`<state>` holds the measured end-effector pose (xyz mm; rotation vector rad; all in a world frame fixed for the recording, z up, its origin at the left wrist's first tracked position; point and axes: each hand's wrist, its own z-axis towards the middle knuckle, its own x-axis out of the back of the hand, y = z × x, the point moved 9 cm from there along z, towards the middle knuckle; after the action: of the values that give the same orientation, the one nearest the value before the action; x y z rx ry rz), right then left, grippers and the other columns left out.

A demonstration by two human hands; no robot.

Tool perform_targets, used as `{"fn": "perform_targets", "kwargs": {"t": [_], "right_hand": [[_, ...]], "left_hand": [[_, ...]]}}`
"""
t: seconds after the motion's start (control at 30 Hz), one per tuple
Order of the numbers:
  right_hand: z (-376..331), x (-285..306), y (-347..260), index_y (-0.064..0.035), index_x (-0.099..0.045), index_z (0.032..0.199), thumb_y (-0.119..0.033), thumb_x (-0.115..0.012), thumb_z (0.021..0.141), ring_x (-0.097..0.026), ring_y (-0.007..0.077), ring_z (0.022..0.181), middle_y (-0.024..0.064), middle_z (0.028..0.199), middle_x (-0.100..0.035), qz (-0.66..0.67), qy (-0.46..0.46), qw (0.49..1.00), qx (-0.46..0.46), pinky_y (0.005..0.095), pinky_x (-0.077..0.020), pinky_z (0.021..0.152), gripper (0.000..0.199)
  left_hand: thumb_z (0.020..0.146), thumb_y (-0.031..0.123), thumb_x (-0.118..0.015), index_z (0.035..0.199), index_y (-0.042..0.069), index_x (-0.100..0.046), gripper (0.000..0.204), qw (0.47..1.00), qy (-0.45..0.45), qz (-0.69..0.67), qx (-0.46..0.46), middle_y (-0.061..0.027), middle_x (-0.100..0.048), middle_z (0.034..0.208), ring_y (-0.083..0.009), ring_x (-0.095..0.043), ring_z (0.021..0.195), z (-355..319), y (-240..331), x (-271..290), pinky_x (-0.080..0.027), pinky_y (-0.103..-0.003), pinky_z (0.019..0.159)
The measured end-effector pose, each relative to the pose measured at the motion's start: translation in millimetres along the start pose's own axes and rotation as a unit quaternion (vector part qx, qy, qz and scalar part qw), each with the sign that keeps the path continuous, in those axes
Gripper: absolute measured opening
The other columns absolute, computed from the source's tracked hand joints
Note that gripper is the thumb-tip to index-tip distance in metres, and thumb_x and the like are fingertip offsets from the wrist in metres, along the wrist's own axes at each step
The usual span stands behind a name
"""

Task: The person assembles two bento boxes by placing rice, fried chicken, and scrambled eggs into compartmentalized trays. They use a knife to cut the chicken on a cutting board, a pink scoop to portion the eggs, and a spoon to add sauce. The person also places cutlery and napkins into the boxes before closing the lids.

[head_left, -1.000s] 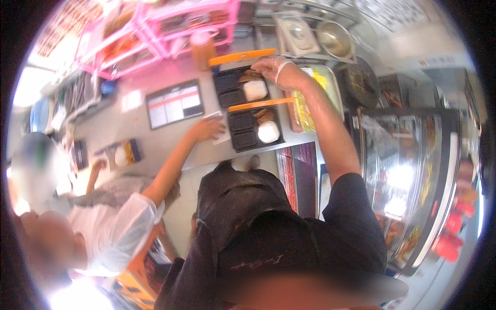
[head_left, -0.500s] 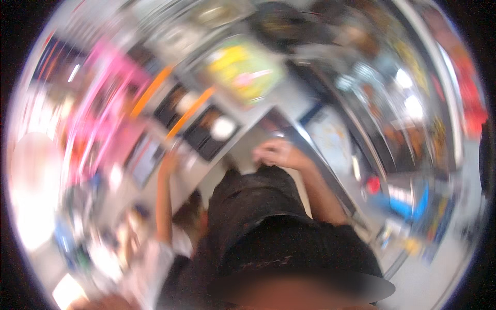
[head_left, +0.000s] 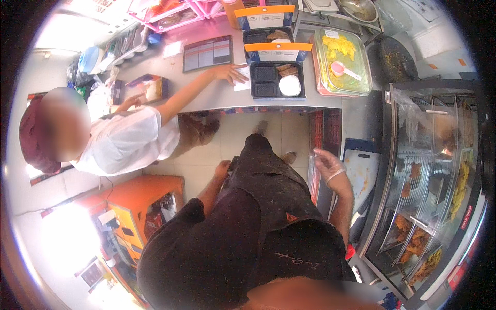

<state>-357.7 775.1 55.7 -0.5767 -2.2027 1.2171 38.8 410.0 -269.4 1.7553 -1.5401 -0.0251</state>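
Observation:
My right hand [head_left: 328, 163] wears a thin clear glove and hangs by my right hip, fingers loosely apart, holding nothing. My left hand [head_left: 222, 169] rests at my left hip against my dark apron, and its fingers are partly hidden. On the grey counter [head_left: 217, 95] ahead stand two black compartment meal boxes [head_left: 276, 80] with orange-edged lids up; the near one holds fried pieces and a white round portion. A co-worker in a white shirt [head_left: 126, 142] stands at my left with a hand [head_left: 230, 73] flat on the counter beside the boxes.
A clear lidded container of yellow food [head_left: 343, 59] with a pink scoop sits right of the boxes. A glass display case [head_left: 434, 181] with fried food fills the right side. An orange stool [head_left: 142, 199] stands at lower left. Pink racks [head_left: 170, 13] line the far wall.
My right hand has come back from the meal boxes on the counter down to my hip. My view swung round and settled; I stand farther from the counter now.

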Motion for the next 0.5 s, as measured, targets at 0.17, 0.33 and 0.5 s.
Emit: {"fn": "perform_targets", "kwargs": {"t": [0.17,0.33,0.5], "right_hand": [[-10.5,16.6,11.8,-0.0085,-0.066,0.149,-0.019,-0.074,0.109,-0.067,0.0125,0.109,0.0023,0.116,-0.073,-0.011,0.014,1.0,0.0,0.0326,-0.0546,0.102,0.042],[1.1,6.6,7.0,-0.0076,-0.066,0.149,-0.019,-0.073,0.109,-0.067,0.0126,0.109,0.0021,0.119,-0.074,-0.037,0.028,0.999,-0.019,0.0324,-0.0547,0.101,0.042],[33.7,-30.1,-12.6,-0.0054,-0.066,0.148,-0.023,-0.073,0.11,-0.067,0.0125,0.108,0.0017,0.118,-0.073,-0.032,0.005,0.999,-0.008,0.0317,-0.0546,0.098,0.043]], "left_hand": [[0.101,0.03,-0.064,0.133,0.008,-0.077,0.041,0.984,-0.099,0.126,0.073,-0.022,-0.078,0.129,-0.0377,-0.074,0.123,-87.8,-59.6,-22.4,-0.056,-0.047,0.106],[0.103,0.03,-0.061,0.128,0.007,-0.078,0.039,0.976,-0.158,0.142,0.041,-0.023,-0.078,0.129,-0.0384,-0.073,0.123,-96.6,-113.5,-20.7,-0.056,-0.048,0.105],[0.104,0.031,-0.058,0.123,0.006,-0.08,0.038,0.965,-0.157,0.183,-0.102,-0.024,-0.077,0.129,-0.039,-0.073,0.123,-2.4,-56.2,3.9,-0.057,-0.05,0.104]]}}
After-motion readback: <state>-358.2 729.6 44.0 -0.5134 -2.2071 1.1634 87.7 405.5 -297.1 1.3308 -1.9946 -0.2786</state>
